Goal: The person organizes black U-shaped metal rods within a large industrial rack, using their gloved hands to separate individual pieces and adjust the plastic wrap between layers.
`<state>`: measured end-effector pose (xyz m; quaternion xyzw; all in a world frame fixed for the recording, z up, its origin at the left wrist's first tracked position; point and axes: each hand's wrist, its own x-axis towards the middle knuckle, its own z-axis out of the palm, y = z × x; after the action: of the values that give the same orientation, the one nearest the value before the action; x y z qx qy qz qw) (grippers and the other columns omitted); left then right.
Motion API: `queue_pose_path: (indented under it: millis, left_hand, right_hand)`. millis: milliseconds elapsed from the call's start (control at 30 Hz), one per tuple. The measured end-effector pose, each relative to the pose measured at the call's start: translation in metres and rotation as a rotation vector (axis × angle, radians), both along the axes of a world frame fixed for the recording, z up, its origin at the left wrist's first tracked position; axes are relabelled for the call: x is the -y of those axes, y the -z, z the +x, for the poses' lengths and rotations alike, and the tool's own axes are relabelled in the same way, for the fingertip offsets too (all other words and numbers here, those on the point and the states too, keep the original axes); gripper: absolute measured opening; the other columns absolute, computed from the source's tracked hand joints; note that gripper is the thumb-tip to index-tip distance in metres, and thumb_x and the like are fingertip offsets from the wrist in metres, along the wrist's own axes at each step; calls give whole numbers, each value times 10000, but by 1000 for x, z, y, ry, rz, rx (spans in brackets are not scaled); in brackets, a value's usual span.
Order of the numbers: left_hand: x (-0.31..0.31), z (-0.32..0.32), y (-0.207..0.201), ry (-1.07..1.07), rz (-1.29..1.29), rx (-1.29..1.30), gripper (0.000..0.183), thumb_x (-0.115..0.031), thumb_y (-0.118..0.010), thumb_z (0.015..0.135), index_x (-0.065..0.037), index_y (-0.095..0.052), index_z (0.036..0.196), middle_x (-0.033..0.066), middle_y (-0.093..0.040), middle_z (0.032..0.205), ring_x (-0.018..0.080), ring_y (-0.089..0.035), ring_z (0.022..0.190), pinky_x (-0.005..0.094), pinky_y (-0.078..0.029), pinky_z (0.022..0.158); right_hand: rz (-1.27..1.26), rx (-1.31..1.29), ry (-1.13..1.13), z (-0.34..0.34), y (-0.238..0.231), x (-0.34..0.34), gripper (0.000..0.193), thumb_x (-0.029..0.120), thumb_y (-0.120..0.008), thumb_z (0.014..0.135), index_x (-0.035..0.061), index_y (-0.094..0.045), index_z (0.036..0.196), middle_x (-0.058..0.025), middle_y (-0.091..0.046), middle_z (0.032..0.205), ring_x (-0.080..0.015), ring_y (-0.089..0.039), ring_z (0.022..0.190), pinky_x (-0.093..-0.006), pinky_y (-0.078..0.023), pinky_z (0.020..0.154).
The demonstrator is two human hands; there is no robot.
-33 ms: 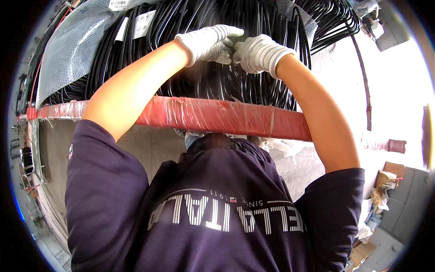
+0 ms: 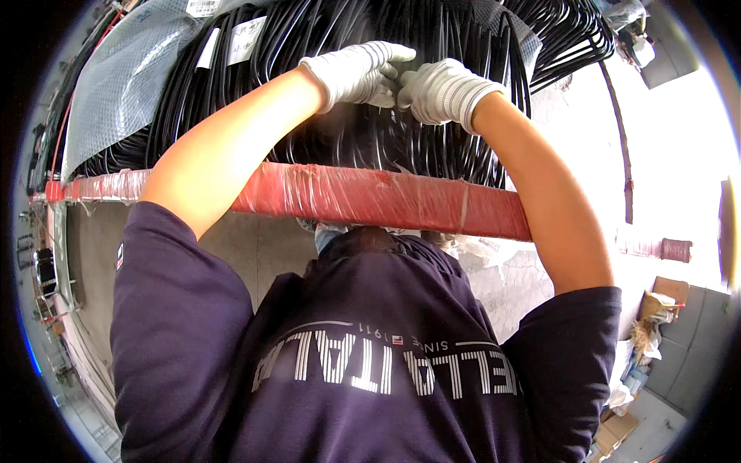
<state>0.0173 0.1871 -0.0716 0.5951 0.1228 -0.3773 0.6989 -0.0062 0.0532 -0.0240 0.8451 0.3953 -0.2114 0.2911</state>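
Note:
Both my hands wear white knitted gloves with grey stripes at the cuff. They meet over a large bundle of bent black tubes or cables, close together at its middle. My left hand points its index finger to the right, the other fingers curled inward. Facing it, my right hand is closed, thumb and forefinger drawn together near the left fingertips. Whatever lies between the fingers is too small or too hidden to make out. Black lengths run beneath both hands.
A red bar wrapped in clear film crosses in front of me, under my forearms. Bubble wrap covers the bundle's left side, beside a white paper label. More black lengths jut out at the far right. Cardboard boxes lie low right.

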Motion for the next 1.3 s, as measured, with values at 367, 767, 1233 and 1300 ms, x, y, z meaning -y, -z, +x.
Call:
queue_pose_path:
  millis: [367,767,1233,1300]
  left_hand:
    - [-3,-13,-12,-102,-138,-37,895,-487,-556,788,56,-142,1366,289,-168,1402,362,-226,1304,420,-203,1072]
    - [-11,0,-10,9,-69,-56,837,-479,-507,829,34,-133,1373,274,-169,1407,372,-269,1283,437,-244,1057]
    - [-3,-8,-15,90,152,56,808,-471,-431,866,85,-112,1357,289,-235,1375,393,-366,1221,439,-337,1002]
    - [-4,-8,-16,102,161,67,804,-486,-412,868,87,-127,1355,288,-253,1369,395,-369,1218,436,-342,999]
  right_hand:
    - [106,29,-54,4,8,9,233,172,-537,825,172,-618,1044,-28,-633,919,-224,-612,819,-309,-518,724]
    - [107,87,-24,-9,8,9,366,352,-463,867,288,-498,1225,-61,-449,1226,-236,-405,1177,-470,-321,980]
    - [-36,21,-10,-10,7,1,362,373,-455,858,277,-524,1200,-86,-506,1145,-226,-500,1066,-376,-425,871]
    - [-1,26,3,-13,5,1,361,376,-452,857,277,-527,1197,-83,-510,1138,-224,-500,1063,-373,-427,868]
